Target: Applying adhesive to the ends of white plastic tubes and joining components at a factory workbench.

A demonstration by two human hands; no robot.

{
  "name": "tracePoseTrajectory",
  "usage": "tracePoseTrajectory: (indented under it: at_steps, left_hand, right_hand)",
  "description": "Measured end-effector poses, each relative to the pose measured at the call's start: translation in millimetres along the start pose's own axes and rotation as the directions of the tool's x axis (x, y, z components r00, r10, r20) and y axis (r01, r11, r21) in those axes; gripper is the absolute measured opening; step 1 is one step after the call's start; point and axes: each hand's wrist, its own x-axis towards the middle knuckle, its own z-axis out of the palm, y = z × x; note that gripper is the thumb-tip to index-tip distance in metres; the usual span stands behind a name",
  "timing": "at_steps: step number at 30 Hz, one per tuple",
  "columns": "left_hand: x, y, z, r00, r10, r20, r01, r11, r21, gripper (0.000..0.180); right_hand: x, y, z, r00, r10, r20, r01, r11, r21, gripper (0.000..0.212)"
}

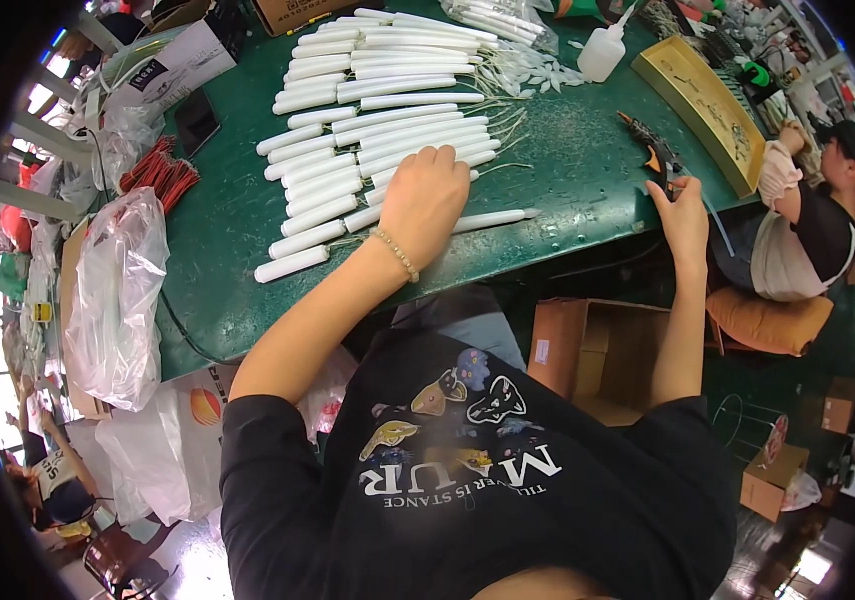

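Note:
My left hand [429, 200] is curled, knuckles up, over the near end of a row of white candle-shaped tubes [395, 120]. Its fingers hide the part they close on, and tubes show on both sides of it. From under that hand a single white tube [492, 221] with a pointed, flame-like tip reaches to the right along the table's near edge. Thin wires trail from the right ends of several tubes. At the right, my right hand [684, 212] grips a black glue gun [659, 160] with an orange trigger, its nozzle pointing away to the upper left.
A white squeeze bottle [602, 52] and a yellow tray [702, 110] stand far right on the green table [222, 270]. Red wires [160, 178] and a plastic bag [119, 300] lie left. An open cardboard box [597, 350] sits below. Another person [802, 210] works at right.

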Motion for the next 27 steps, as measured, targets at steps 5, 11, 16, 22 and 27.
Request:
tracePoseTrajectory:
  at_steps: [5,11,16,22,27]
  left_hand:
    - [17.0,10.1,7.9,0.999,0.025,0.047,-0.026,1.0,0.017,0.01]
    - [29.7,16.3,22.2,0.996,0.089,0.024,-0.086,0.99,-0.108,0.013]
    - [33.4,17.4,30.0,0.998,0.037,-0.046,-0.05,0.949,-0.313,0.015]
    - [34.1,17.4,14.0,0.991,-0.095,0.094,0.132,0.797,-0.589,0.022]
    - [35.6,16.6,6.6,0.972,-0.12,0.203,0.223,0.745,-0.628,0.026]
  right_hand:
    - [8.6,1.3,0.5,0.998,-0.004,0.067,0.0,0.999,0.052,0.046]
    - [29.9,9.2,-1.2,0.891,0.163,0.424,-0.303,0.909,0.288,0.043]
    - [-8.0,-32.7,17.2,0.859,-0.082,0.505,-0.443,0.372,0.816,0.031]
    - [-37.9,-103.5,19.7,0.858,-0.189,0.478,-0.432,0.24,0.869,0.034]
    - [-38.6,-108.9,27.0,0.857,-0.204,0.473,-0.414,0.273,0.868,0.033]
